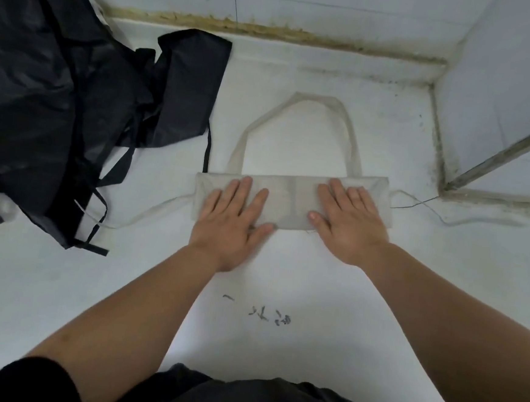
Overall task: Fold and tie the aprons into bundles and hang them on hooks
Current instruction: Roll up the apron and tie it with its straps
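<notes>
A beige apron [289, 199] lies folded into a narrow flat strip on the white counter [330, 285]. Its neck loop [300, 99] arches away from me toward the wall. One thin tie [148, 214] trails left from the strip, another tie [465, 220] trails right. My left hand [235, 220] presses flat on the strip's left half, fingers spread. My right hand [349, 220] presses flat on the right half, fingers also spread. Neither hand grips anything.
A heap of black aprons [59, 96] with loose black straps covers the counter's left side. A stained wall joint [270, 31] runs along the back. A white panel with a metal edge [499, 152] stands at the right. Dark scribbles [267, 315] mark the counter near me.
</notes>
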A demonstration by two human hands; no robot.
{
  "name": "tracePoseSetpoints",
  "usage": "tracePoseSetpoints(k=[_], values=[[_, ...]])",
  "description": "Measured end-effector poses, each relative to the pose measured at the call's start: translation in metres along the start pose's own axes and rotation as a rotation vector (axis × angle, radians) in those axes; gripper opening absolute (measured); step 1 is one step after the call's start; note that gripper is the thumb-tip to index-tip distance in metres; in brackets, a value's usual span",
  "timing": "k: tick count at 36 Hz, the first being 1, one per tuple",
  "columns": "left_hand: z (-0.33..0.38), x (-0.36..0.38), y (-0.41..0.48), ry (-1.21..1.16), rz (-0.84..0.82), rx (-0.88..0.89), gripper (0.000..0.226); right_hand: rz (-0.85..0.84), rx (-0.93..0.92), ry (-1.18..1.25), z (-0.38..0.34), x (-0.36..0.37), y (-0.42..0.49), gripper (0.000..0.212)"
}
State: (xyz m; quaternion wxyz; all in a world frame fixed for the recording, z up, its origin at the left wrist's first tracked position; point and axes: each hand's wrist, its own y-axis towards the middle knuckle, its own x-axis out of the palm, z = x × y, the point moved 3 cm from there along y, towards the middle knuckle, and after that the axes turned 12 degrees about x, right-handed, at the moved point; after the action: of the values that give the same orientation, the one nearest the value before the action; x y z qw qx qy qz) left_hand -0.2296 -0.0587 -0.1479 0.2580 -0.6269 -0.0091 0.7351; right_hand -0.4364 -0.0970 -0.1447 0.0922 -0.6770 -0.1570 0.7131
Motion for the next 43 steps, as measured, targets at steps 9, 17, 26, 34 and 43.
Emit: tracePoseSetpoints(k=[9, 17, 26, 34, 43], values=[[-0.024, 0.002, -0.024, -0.073, 0.059, -0.247, 0.055, -0.022, 0.14, 0.093, 0.02, 0.001, -0.005, 0.064], [0.004, -0.009, -0.044, -0.556, 0.803, -0.805, 0.063, -0.078, 0.115, 0.083, 0.011, -0.001, -0.012, 0.066], [0.022, -0.015, -0.016, -1.43, 0.875, -1.213, 0.073, -0.077, 0.101, 0.062, 0.01, 0.0, -0.012, 0.066], [0.024, -0.014, -0.008, -1.434, 1.03, -1.005, 0.037, -0.091, 0.074, 0.053, 0.011, 0.0, -0.01, 0.067], [0.026, -0.001, -0.002, -0.394, 0.735, -0.267, 0.05, -0.093, 0.043, 0.021, 0.011, -0.001, -0.011, 0.066]])
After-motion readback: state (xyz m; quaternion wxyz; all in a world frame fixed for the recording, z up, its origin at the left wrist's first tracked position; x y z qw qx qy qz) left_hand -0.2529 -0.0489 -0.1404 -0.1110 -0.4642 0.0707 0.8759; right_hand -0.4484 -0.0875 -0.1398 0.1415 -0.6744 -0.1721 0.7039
